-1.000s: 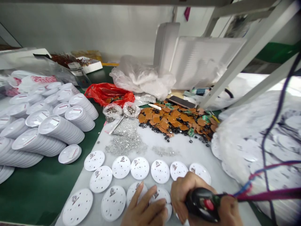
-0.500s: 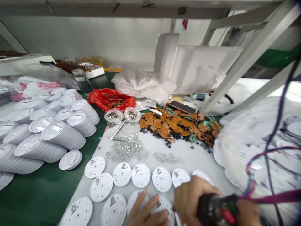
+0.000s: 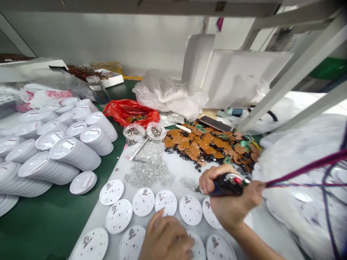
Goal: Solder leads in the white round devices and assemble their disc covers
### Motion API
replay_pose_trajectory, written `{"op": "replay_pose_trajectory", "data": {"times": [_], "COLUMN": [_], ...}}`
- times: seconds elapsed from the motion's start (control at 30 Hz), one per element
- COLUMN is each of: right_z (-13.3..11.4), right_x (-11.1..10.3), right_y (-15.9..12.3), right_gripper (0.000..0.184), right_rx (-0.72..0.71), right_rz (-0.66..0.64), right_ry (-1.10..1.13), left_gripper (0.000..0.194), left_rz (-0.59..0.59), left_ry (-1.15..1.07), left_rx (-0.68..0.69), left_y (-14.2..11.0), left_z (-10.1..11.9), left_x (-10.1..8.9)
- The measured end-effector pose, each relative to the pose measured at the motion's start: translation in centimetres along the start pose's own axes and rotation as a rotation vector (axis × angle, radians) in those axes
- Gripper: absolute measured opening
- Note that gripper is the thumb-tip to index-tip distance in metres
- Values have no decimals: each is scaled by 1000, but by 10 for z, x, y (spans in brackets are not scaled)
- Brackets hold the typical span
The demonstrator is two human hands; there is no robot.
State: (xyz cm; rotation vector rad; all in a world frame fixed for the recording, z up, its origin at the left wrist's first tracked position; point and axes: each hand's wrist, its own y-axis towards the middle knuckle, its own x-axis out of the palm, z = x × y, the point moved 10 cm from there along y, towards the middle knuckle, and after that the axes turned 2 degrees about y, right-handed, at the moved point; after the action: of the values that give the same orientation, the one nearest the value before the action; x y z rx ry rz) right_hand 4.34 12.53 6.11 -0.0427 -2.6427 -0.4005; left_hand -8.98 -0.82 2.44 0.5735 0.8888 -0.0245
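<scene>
My right hand (image 3: 230, 191) is wrapped round a black electric screwdriver (image 3: 227, 183) with a red button and cables trailing to the right. The tool's front end points left, at a small patch of loose screws (image 3: 188, 183) on the white work surface. My left hand (image 3: 166, 238) hovers over or rests on the front row of discs, partly blurred, its index finger stretched apart and the others bent; I see nothing in it. White round discs (image 3: 190, 210) with holes and a small metal clip each lie in two rows around my hands. My left hand covers part of the front row.
Stacks of white cups (image 3: 74, 153) fill the left side on the green mat (image 3: 51, 224). Behind the discs lie a screw heap (image 3: 149, 171), brown board pieces (image 3: 208, 144), a red bag (image 3: 130, 112) and a phone (image 3: 215, 124). A plastic bag (image 3: 298, 155) bulges at right.
My right hand has lifted the electric screwdriver forward, from the front discs to the small screw patch. My left hand's fingers have bent more, and the view has shifted slightly.
</scene>
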Motion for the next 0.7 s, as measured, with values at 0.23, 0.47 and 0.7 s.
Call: {"op": "replay_pose_trajectory", "data": {"times": [0.23,0.47,0.7], "right_z": [10,-28,-35], "right_x": [3,19,21], "right_y": [1,-8,-20], "right_gripper": [69,71,72], "right_rx": [48,102,132], "right_rz": [-22,-88,-178], "right_ry": [-35,116,111], "left_gripper": [18,23,14], "left_rz": [1,5,-44], "left_ry": [-102,-62,-83], "left_rx": [-8,-94,-83], "left_y": [38,52,68], "left_z": [-21,-27,-25], "left_x": [-25,-10,10]}}
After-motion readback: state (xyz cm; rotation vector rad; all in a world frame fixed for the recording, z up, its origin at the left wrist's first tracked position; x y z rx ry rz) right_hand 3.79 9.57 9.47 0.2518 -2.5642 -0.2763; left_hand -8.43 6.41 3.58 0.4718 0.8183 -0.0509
